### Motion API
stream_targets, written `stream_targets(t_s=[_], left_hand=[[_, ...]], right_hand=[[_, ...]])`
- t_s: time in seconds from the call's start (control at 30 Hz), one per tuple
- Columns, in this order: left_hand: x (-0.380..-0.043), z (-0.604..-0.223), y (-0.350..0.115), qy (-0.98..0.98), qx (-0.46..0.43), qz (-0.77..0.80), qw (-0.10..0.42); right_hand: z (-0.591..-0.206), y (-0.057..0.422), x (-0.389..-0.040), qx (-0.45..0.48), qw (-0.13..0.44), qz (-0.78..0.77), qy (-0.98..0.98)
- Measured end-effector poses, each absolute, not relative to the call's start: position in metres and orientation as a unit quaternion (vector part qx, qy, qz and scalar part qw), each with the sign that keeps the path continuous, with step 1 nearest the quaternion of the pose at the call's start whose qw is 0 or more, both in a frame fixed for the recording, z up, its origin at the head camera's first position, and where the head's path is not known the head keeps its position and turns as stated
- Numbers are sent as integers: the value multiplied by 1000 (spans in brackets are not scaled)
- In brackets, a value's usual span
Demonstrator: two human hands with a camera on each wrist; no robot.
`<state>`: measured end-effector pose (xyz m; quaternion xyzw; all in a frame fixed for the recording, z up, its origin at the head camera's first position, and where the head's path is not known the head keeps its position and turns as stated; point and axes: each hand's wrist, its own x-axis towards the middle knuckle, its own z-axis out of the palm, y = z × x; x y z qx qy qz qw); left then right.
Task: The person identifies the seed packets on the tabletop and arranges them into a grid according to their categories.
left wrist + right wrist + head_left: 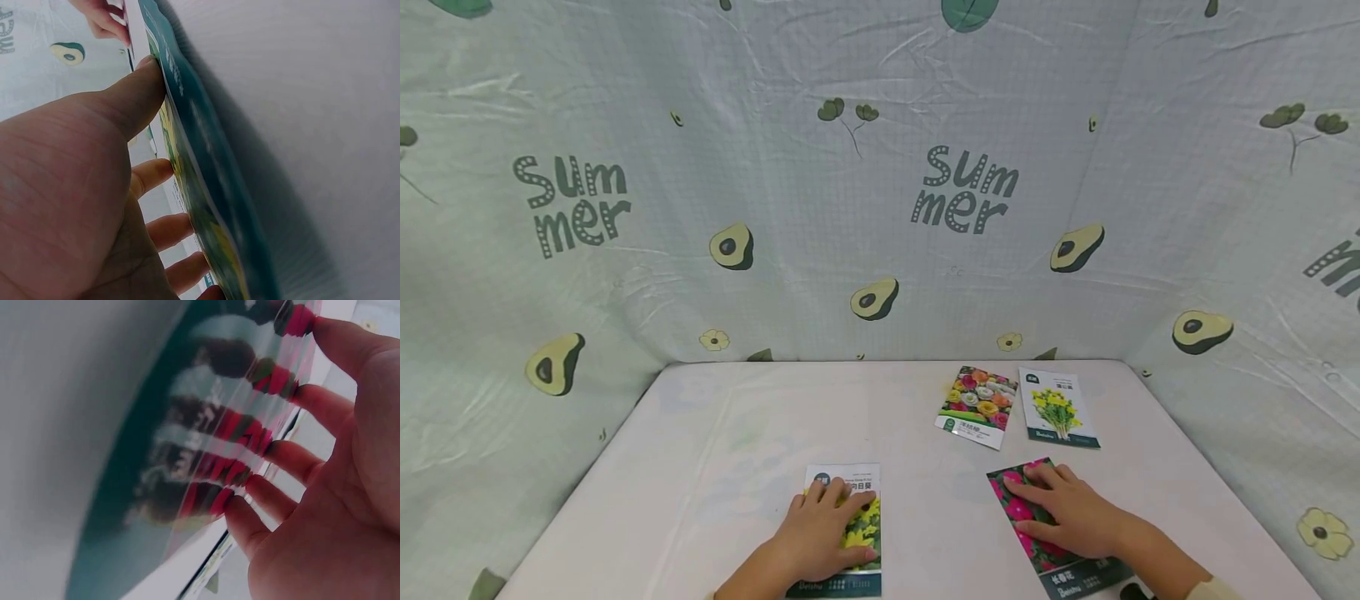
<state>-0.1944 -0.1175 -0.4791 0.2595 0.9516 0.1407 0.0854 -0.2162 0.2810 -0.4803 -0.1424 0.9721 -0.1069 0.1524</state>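
In the head view my left hand (822,535) rests on a seed packet with yellow flowers (867,521) and a teal bottom band. The left wrist view shows that hand's spread fingertips (164,234) touching the packet's front. To the right, my right hand (1078,517) lies over a seed packet with pink flowers (1019,510), which is tilted on the table. In the right wrist view its spread fingertips (304,397) meet the glossy front, where they are reflected. Both hands cover part of their packets.
Two more seed packets lie at the back right of the white table (737,450): one with multicoloured blooms (979,407), one with a yellow bunch (1058,408). A printed curtain (805,200) surrounds the table's back and sides. A small black object (1133,592) shows by the right wrist.
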Motion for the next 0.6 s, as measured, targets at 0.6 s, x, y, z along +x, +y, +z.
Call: stream_targets(t_s=[0.6], left_hand=[[-199,-492,-121,950,265,148,71]], right_hand=[[-479,265,-211,-145,142,-148,968]])
